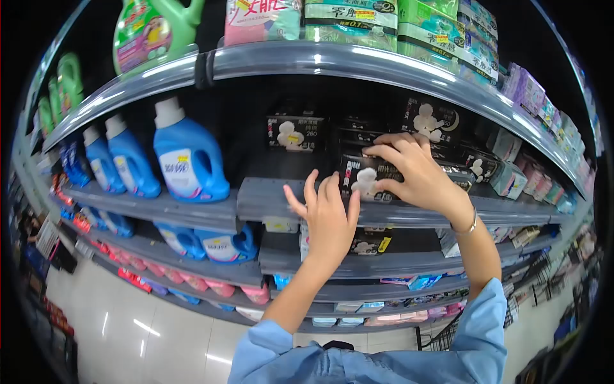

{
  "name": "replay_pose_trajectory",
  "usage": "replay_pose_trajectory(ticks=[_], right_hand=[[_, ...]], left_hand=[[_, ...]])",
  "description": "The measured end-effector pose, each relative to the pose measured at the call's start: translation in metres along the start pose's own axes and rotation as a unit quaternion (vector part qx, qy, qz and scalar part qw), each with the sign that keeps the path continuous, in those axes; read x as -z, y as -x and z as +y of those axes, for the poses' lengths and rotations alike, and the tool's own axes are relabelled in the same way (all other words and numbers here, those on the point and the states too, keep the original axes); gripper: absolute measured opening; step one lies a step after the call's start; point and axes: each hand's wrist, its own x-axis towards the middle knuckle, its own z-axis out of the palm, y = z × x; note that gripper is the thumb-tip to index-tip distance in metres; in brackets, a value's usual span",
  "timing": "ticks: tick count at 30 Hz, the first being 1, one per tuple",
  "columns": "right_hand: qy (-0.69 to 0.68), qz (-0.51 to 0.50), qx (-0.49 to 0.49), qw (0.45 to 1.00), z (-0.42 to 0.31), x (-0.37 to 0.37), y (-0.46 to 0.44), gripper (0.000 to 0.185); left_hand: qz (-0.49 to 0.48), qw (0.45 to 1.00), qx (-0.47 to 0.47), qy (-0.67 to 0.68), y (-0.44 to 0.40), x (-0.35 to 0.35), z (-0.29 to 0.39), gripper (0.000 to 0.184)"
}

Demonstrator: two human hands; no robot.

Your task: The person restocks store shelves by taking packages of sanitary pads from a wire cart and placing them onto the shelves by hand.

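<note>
A black pack of sanitary pads (pixel 361 173) with a white cotton-flower print sits at the front of the middle shelf. Over its right part lies my right hand (pixel 422 173), fingers on the top edge and thumb on the front face, gripping it. My left hand (pixel 329 217) is raised at the pack's lower left corner with its fingers spread. The fingertips seem to touch the pack's left side, though the exact contact is hard to see. More black packs stand behind, including one pack (pixel 294 133) to the left and a larger one (pixel 432 120) to the right.
Blue detergent bottles (pixel 185 153) stand left on the same shelf. Above runs a shelf edge with a clear strip (pixel 332 59), carrying pad packs (pixel 352 22) and a green detergent jug (pixel 150 35). Lower shelves hold more bottles (pixel 220 246) and a black pack (pixel 371 242).
</note>
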Motion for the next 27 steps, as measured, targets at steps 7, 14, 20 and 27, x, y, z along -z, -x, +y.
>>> replay_pose_trajectory(ticks=[7, 14, 20, 27], right_hand=[[0.076, -0.012, -0.087, 0.993, -0.028, -0.001, -0.002, 0.051], [0.204, 0.156, -0.132, 0.957, -0.062, -0.001, 0.058, 0.034], [0.259, 0.186, -0.277, 0.906, -0.104, -0.025, 0.222, 0.026], [0.312, 0.108, -0.532, 0.78, -0.178, 0.017, 0.402, 0.033]], left_hand=[[-0.015, 0.999, -0.022, 0.019, 0.004, 0.001, -0.011, 0.048], [0.038, 0.989, 0.006, 0.14, 0.011, 0.007, -0.008, 0.043], [0.144, 0.843, -0.136, 0.5, 0.026, 0.014, 0.056, 0.018], [0.187, 0.799, -0.296, 0.488, 0.067, 0.018, 0.198, 0.03]])
